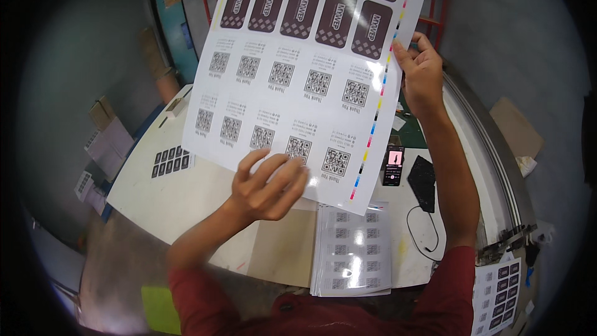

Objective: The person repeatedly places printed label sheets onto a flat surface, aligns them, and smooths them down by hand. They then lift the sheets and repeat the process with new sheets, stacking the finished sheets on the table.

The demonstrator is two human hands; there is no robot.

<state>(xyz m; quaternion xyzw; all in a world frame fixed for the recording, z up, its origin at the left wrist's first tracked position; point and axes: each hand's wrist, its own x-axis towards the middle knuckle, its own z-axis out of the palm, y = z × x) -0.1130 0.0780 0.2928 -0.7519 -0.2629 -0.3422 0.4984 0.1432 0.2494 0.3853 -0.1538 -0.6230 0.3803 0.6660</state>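
Observation:
A large glossy sheet (pixel 298 109) hangs raised and tilted in front of me, over the table. It is printed with dark rounded cards in its upper part and rows of black square codes below. My right hand (pixel 421 68) pinches its right margin between thumb and fingers. My left hand (pixel 267 183) is at the sheet's lower edge, in front of the printed side, its fingers bent and apart; whether they touch the paper I cannot tell. Below the sheet, a stack of similar printed sheets (pixel 351 249) lies on the table's near edge.
On the white table (pixel 149 193) are a small printed card sheet (pixel 171 162), brown board (pixel 283 246), a lit phone (pixel 393 166), a black flat piece (pixel 423 183) and a thin cable (pixel 410 230). A metal rail (pixel 497 149) runs along the right. More printed sheets (pixel 497 295) sit lower right.

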